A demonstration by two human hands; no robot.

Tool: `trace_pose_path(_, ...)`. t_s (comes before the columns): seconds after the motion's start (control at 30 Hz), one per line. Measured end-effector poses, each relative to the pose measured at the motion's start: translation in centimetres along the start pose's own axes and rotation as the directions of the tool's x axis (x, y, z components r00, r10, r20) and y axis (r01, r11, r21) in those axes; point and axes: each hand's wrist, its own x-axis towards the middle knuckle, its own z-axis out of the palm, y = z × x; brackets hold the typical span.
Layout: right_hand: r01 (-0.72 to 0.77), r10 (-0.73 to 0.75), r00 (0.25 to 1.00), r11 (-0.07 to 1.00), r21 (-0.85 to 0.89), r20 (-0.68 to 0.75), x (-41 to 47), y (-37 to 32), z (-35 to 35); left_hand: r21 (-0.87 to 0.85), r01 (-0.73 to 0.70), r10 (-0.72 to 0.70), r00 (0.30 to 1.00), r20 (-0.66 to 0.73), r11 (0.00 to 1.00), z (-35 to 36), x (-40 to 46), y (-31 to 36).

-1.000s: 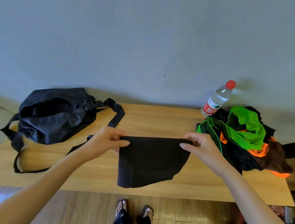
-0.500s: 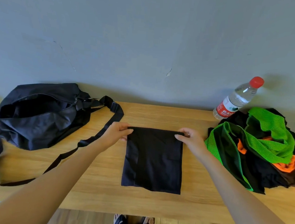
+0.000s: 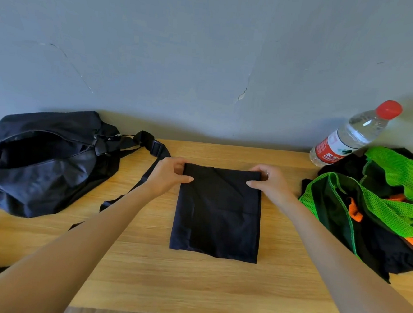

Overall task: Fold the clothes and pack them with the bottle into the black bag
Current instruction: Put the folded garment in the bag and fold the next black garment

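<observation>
Black garment (image 3: 217, 211): lies flat mid-tabletop (image 3: 215, 288), folded to a neat rectangle.
Left hand (image 3: 168, 175): grip pinches its far left corner.
Right hand (image 3: 270, 182): grip pinches the far right corner.
Clothes pile (image 3: 379, 204): unfolded, at the right.
Bottle (image 3: 350, 135): behind the pile, unpacked.
Black bag (image 3: 39, 158): gapes open at the left; packing apparently not begun.

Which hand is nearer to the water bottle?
Right. The right hand pinches the black cloth below-left of the bottle; the left hand is farther left.
</observation>
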Motion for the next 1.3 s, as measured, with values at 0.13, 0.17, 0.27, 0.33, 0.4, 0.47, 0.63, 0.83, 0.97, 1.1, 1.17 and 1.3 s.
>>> trace_pose_path(0.13,0.022,-0.019,0.995,0.999,0.024,-0.099,-0.6,-0.3,-0.5,-0.077,-0.014,0.006,0.995,-0.101,0.997,-0.1,-0.4,1.0)
trace_pose_path(0.17,0.039,-0.036,0.991,0.999,0.022,-0.126,-0.9,-0.5,-0.7,-0.109,-0.023,0.011,0.993,-0.114,0.994,-0.2,-0.7,1.1)
trace_pose_path(0.27,0.076,-0.071,0.985,0.997,0.030,-0.155,-2.3,-0.8,-0.9,-0.188,-0.029,0.018,0.998,-0.060,0.982,-0.6,-1.6,1.0)
trace_pose_path(0.33,0.081,-0.073,0.988,0.995,0.058,-0.134,-3.6,-0.7,-1.0,-0.203,-0.025,0.023,1.000,-0.012,0.979,-0.8,-2.5,0.8)
trace_pose_path(0.4,0.096,-0.088,0.988,0.994,0.056,-0.123,-5.1,-0.4,-1.0,-0.226,-0.034,0.041,0.999,0.026,0.974,-0.9,-3.7,0.5)
trace_pose_path(0.47,0.116,-0.108,0.988,0.991,0.067,-0.114,-6.8,-0.1,-0.9,-0.230,-0.067,0.079,0.996,0.046,0.971,-0.9,-5.0,0.0)
trace_pose_path(0.63,0.201,-0.199,0.977,0.979,0.028,-0.071,-10.2,1.3,0.0,-0.173,-0.118,0.135,0.987,0.090,0.978,-0.3,-8.0,-1.9)
trace_pose_path(0.83,0.148,-0.152,0.987,0.987,-0.067,-0.046,-12.0,3.9,1.9,-0.104,-0.139,0.151,0.981,0.120,0.985,0.9,-9.6,-4.2)
trace_pose_path(0.97,0.130,-0.135,0.990,0.985,-0.110,-0.039,-12.4,5.1,2.5,-0.062,-0.162,0.168,0.979,0.119,0.985,1.2,-10.0,-4.6)
trace_pose_path(1.1,0.121,-0.121,0.993,0.981,-0.152,0.004,-12.5,5.7,2.5,-0.013,-0.147,0.147,0.978,0.150,0.989,1.2,-10.3,-5.0)
trace_pose_path(1.17,0.103,-0.101,0.995,0.985,-0.140,0.024,-12.6,5.7,2.2,-0.021,-0.115,0.117,0.985,0.129,0.993,1.2,-10.4,-5.1)
trace_pose_path(1.3,0.113,-0.111,0.985,0.994,0.005,-0.128,-12.2,5.3,1.9,-0.007,-0.100,0.100,0.995,-0.023,0.995,1.6,-10.2,-4.6)
